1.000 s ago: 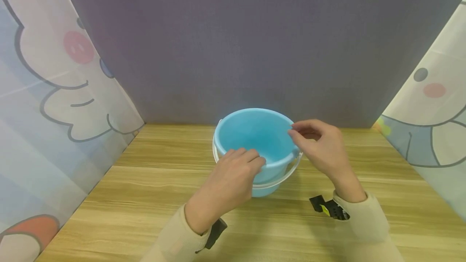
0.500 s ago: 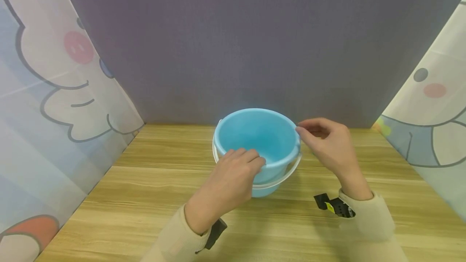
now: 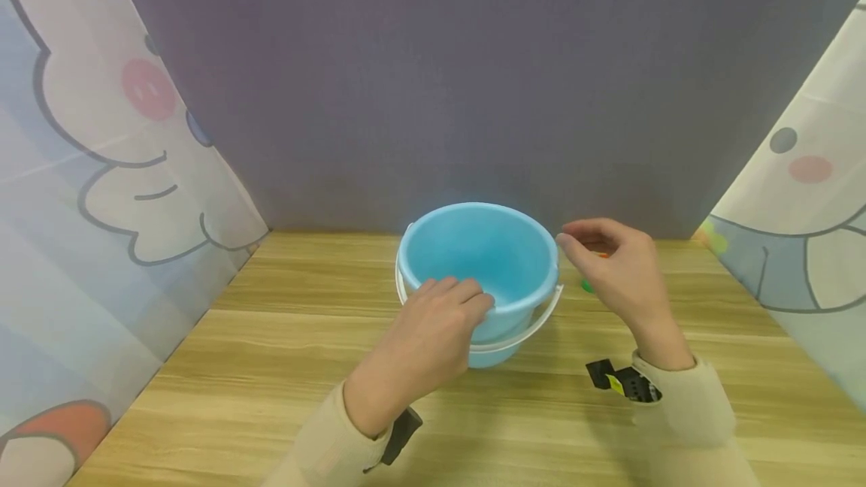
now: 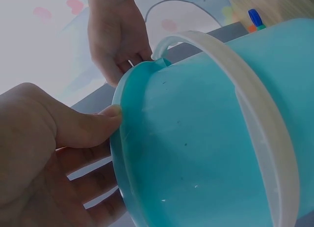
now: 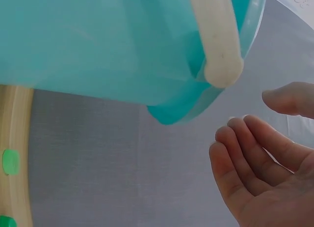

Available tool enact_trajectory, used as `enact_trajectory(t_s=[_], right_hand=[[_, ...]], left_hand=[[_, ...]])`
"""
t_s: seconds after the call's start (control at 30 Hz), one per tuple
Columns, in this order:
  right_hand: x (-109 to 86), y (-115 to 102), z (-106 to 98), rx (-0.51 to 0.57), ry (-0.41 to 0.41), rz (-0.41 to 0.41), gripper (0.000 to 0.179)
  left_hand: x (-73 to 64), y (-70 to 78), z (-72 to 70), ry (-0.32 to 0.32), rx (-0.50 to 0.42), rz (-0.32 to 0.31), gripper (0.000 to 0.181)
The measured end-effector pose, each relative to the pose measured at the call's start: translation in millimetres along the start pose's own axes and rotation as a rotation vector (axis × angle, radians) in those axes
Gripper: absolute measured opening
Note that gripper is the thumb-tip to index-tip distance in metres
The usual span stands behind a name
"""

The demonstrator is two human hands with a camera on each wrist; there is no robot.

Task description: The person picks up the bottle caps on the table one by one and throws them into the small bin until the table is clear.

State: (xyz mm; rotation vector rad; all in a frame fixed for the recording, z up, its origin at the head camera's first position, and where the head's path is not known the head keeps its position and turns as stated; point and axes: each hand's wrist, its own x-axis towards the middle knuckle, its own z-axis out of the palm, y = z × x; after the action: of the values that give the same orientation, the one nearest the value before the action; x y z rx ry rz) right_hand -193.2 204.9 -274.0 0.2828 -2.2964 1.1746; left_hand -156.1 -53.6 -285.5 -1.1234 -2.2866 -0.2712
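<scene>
A light blue plastic bucket (image 3: 482,328) stands upright on the wooden table, its mouth facing up. Its white handle (image 3: 524,337) hangs down along the near side. My left hand (image 3: 433,333) grips the near rim, the thumb (image 4: 91,128) outside and the fingers over the inner side. Just right of the rim hovers my right hand (image 3: 619,273). In the right wrist view its fingers (image 5: 255,153) are gently bent, apart from the thumb, and hold nothing. Partly hidden behind that hand lies something small in orange and green (image 3: 586,286).
In the left wrist view a blue-topped piece (image 4: 254,18) shows beyond the bucket. Two green pieces (image 5: 11,161) lie on the wood in the right wrist view. A dark grey panel (image 3: 467,81) closes the back, with cartoon-printed cloth (image 3: 135,194) at both sides.
My right hand has drawn away from the bucket's right rim, moving right. The orange and green thing behind it has come into sight. My left hand stays on the rim.
</scene>
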Motion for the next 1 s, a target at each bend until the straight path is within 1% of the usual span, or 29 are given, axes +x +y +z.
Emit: enact_trajectory(t_s=[0.33,0.53,0.63,0.77,0.83,1.0], right_hand=[[5.2,13.0,-2.2,-0.071,-0.023,0.057,0.034],[9.3,24.3,-3.3,-0.085,-0.033,0.082,0.037],[11.5,29.2,-2.2,-0.101,-0.036,0.082,0.039],[16.3,33.5,1.4,-0.137,-0.064,0.076,0.041],[19.5,35.7,3.6,-0.152,-0.079,0.070,0.040],[26.7,43.8,8.0,-0.185,-0.084,0.033,0.036]], left_hand=[[-0.3,0.4,0.8,0.004,-0.003,0.005,0.028],[0.5,0.9,0.1,0.006,-0.005,0.007,0.027],[0.5,0.5,0.4,0.007,-0.006,0.010,0.027],[0.3,0.1,0.5,0.010,-0.009,0.008,0.025],[0.1,0.2,0.2,0.011,-0.013,0.006,0.022],[-0.3,0.3,-0.4,0.011,-0.023,0.004,0.020]])
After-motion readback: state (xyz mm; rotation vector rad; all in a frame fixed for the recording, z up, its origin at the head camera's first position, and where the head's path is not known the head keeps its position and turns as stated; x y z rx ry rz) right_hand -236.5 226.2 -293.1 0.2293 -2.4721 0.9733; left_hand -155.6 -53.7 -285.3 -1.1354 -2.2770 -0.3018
